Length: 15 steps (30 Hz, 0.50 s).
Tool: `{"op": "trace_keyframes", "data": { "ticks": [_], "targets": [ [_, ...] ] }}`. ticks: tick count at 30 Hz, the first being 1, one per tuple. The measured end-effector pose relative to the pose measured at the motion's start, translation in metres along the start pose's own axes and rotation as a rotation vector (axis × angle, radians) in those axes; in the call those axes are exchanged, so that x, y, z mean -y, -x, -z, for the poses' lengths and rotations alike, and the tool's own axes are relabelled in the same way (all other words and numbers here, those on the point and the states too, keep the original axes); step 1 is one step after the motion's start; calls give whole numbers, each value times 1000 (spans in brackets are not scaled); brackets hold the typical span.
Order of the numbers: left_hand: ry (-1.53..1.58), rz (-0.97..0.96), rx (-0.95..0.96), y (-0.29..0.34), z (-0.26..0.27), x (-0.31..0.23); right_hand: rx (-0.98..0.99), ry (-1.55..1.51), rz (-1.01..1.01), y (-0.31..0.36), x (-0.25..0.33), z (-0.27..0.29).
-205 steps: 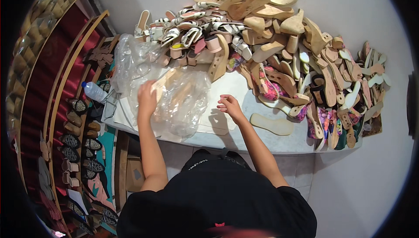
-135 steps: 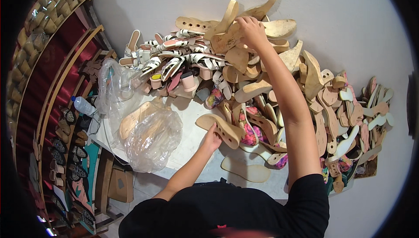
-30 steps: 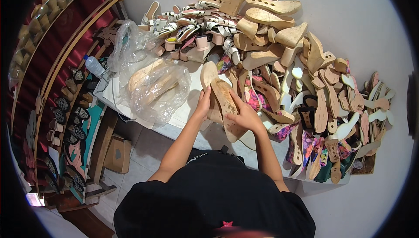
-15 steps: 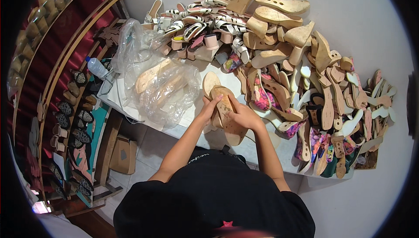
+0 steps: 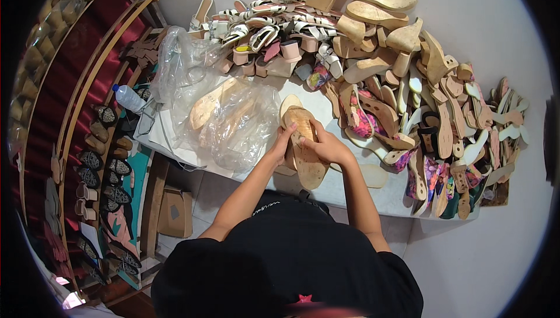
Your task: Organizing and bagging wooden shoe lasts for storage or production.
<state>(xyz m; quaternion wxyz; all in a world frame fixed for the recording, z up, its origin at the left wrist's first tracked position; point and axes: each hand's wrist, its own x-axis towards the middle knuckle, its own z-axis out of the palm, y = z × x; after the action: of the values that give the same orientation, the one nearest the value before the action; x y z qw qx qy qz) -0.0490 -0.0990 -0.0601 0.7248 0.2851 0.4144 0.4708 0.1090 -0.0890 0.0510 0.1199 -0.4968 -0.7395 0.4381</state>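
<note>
A tan wooden shoe sole [image 5: 309,169] with dark specks is held upright in front of me, just over the table's near edge. My left hand [image 5: 284,142] wraps its left side, with the thumb lying on its face. From the right, my right hand [image 5: 330,146] grips it, the thumb pressed across the middle. A paler sole-shaped piece [image 5: 288,104] shows behind its upper end; whether it is held too or lies on the table, I cannot tell. Left of my hands, more wooden soles [image 5: 211,103] lie in and under a crumpled clear plastic bag [image 5: 251,125].
White strappy sandals [image 5: 265,37] are heaped at the back of the white table [image 5: 373,198]. Wooden soles and wedges [image 5: 379,15] pile up at the right, with floral-covered wedges [image 5: 359,120]. A water bottle [image 5: 128,97] and racks of shoes [image 5: 119,195] stand left; a cardboard box [image 5: 175,212] is below.
The whole view has shifted slightly. In my hands the wooden sole has turned a little more upright, and my fingers have changed place on it slightly. Both hands still hold it.
</note>
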Motion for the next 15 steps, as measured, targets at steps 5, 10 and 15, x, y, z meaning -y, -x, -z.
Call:
{"op": "trace_keyframes", "data": {
  "ticks": [5,10,15],
  "targets": [
    [115,23,90,11,4,-15,-28,-397,-253,-1,-3,-7],
    [101,19,182,20,-10,-23,94,-922,-167,-13,-48,-44],
    [-239,-28,-42,13,-3,-14,127,-1293,-176,-19,-60,-61]
  ]
}}
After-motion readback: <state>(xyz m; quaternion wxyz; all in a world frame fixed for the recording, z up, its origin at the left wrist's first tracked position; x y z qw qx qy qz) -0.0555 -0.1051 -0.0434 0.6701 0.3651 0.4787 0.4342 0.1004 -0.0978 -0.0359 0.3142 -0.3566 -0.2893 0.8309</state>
